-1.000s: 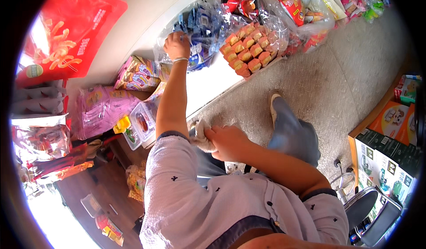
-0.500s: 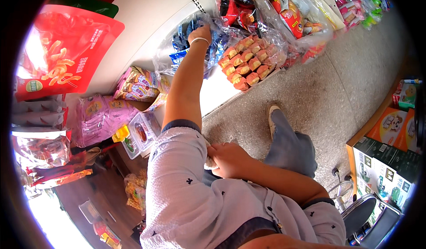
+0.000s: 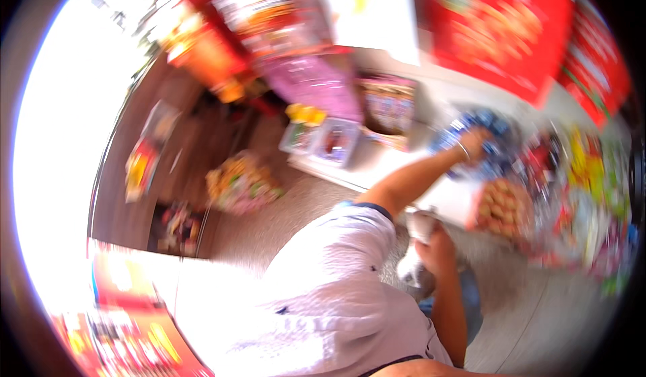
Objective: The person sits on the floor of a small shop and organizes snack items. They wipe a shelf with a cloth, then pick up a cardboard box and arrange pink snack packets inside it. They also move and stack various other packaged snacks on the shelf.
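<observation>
The whole view is motion-blurred. My left arm stretches out in a white short sleeve, and my left hand (image 3: 474,141), with a thin bracelet at the wrist, is closed on a clear bag of blue packets (image 3: 496,123) on the white shelf (image 3: 377,165). My right hand (image 3: 437,249) is lower, close to my body, and holds a small white crumpled thing (image 3: 418,229); what it is cannot be made out.
Big red bags (image 3: 498,30) hang above the shelf, beside a purple pack (image 3: 316,84) and clear boxes (image 3: 326,138). A bag of orange-brown round snacks (image 3: 501,209) and colourful packets (image 3: 595,195) lie to the right. More snack packs (image 3: 242,183) sit on the brown floor.
The view has swung and turned sharply, blurring everything. My left hand stays on the bag of blue packets and my right hand stays low with the white thing.
</observation>
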`<state>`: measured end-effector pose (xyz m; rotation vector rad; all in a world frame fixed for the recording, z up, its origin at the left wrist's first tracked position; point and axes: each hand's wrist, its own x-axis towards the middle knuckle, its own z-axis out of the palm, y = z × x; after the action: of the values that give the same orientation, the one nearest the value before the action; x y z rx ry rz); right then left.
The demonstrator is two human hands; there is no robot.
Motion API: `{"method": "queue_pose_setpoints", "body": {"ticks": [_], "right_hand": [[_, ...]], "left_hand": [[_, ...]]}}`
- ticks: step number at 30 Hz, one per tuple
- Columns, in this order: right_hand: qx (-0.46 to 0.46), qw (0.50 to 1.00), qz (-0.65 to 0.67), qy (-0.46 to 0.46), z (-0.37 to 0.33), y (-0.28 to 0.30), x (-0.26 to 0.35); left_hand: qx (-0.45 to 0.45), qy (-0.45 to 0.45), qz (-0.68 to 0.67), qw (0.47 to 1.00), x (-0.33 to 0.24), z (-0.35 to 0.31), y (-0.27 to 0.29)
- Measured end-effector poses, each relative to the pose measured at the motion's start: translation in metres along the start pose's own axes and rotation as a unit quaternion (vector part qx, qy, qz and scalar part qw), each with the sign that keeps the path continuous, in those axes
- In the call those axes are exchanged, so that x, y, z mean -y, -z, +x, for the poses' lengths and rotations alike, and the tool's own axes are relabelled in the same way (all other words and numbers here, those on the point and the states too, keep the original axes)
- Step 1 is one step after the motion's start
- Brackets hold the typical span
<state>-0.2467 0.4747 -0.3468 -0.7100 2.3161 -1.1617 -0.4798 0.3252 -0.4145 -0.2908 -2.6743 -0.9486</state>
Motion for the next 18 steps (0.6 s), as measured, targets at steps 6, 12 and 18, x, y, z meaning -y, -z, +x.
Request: {"method": "queue_pose_setpoints", "body": {"ticks": [6,12,18], "right_hand": [[-0.051,0.992,0.117,0.020,0.026,0.012,-0.004],[-0.006,0.918,0.397,0.001,0.035,-0.015,0.004],[-0.019,0.833,0.553,-0.014,0.060,-0.003,-0.010]], "left_hand": [[0.017,0.247,-0.370,0.896,-0.005,-0.173,0.052],[0.053,0.328,-0.488,0.807,-0.051,-0.229,0.111],[0.084,0.276,-0.585,0.758,-0.029,-0.222,0.089]]}}
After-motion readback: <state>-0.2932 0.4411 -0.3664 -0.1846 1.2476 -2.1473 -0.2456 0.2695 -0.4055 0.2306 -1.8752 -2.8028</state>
